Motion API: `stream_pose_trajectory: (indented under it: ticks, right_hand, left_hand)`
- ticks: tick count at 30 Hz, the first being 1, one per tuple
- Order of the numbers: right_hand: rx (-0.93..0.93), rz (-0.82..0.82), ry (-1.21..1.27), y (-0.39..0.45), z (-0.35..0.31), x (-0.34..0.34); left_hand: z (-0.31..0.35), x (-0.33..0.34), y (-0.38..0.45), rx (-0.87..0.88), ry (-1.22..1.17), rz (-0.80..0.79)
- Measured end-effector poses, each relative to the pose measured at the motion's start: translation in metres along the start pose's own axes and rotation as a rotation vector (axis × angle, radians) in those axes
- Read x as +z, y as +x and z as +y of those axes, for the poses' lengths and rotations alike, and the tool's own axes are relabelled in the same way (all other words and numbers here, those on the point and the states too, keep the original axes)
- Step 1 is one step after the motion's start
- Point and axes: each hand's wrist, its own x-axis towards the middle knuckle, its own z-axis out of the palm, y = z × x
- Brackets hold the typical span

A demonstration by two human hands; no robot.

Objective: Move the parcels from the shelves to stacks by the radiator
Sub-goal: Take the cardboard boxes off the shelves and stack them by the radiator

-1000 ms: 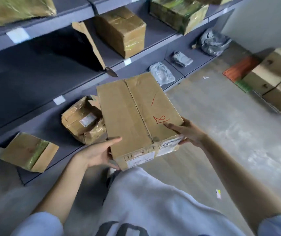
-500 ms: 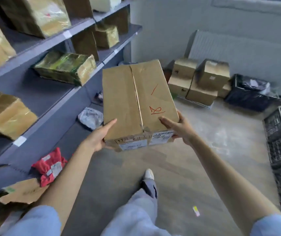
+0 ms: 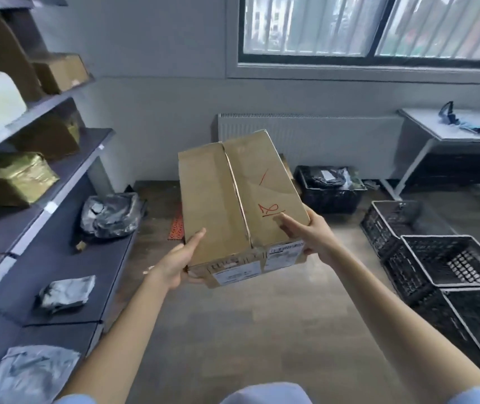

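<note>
You've turned from shelves [image 3: 58,205]: radiator [image 3: 305,135] now beyond fingers; both hands' fingers [image 3: 196,237] clasp box [image 3: 233,205] sides. Carry on.

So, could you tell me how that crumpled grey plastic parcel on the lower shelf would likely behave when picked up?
The grey plastic parcel would probably sag and flop, since its wrapping looks crumpled. Its glossy film may be slippery. It seems unlikely to roll.
</note>
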Motion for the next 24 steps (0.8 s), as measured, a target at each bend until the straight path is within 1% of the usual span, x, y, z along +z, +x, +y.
stream_pose_trajectory:
  ticks: [4, 8, 11, 15, 19, 21, 24]
  right_hand:
    - [0.064, -0.031, 0.025, 0.09, 0.028, 0.011]
    - [0.168, -0.047, 0.028, 0.199, 0.051, 0.016]
    - [0.213, -0.076, -0.016, 0.293, 0.056, 0.014]
    - [0.282, -0.185, -0.096, 0.409, 0.047, 0.017]
    - [0.364, -0.303, -0.147, 0.501, 0.045, 0.039]
    - [0.405, -0.352, -0.19, 0.537, 0.053, 0.052]
    - [0.473, -0.372, -0.296, 0.61, 0.072, 0.072]
  left_hand:
    - [0.02, -0.009, 0.081, -0.078, -0.019, 0.031]
    - [0.055, -0.021, 0.189, -0.154, -0.041, 0.044]
    - [0.089, -0.018, 0.267, -0.18, -0.026, 0.066]
    - [0.123, -0.025, 0.357, -0.29, -0.123, 0.043]
    - [0.128, -0.041, 0.428, -0.399, -0.226, 0.064]
    - [0.124, -0.051, 0.46, -0.459, -0.27, 0.045]
    - [0.126, -0.068, 0.527, -0.565, -0.291, 0.019]
